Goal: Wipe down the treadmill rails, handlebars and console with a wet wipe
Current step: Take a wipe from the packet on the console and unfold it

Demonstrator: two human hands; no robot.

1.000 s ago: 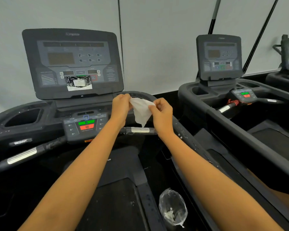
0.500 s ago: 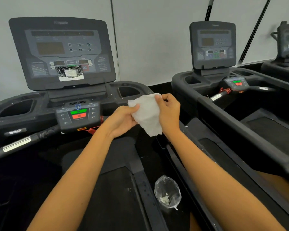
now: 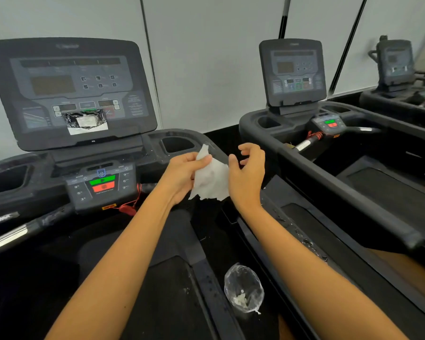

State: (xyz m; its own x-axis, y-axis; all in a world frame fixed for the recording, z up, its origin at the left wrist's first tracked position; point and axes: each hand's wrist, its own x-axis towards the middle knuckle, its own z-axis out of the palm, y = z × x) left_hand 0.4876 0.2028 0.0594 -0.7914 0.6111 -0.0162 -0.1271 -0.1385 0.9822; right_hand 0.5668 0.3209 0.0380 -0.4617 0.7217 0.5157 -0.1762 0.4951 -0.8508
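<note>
Between both hands: wipe (image 3: pixel 210 179), pinched by left hand (image 3: pixel 183 176); right hand (image 3: pixel 247 173) open, just beside wipe's edge.

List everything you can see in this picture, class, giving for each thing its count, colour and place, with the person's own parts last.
treadmills: 3, dark grey, in a row; nearest at left, second to its right, third at far right
consoles: 3, dark grey, one atop each treadmill; nearest has a crumpled wrapper taped on
wet wipe: 1, white, between the hands
start and stop buttons: 2, green above red, on the nearest lower panel
safety key: 1, red, hanging below that panel
plastic bag: 1, clear, on the nearest treadmill's right side rail
wall panels: pale grey, behind
left hand: 1, pinching the wipe
right hand: 1, open beside the wipe; contact unclear
</note>
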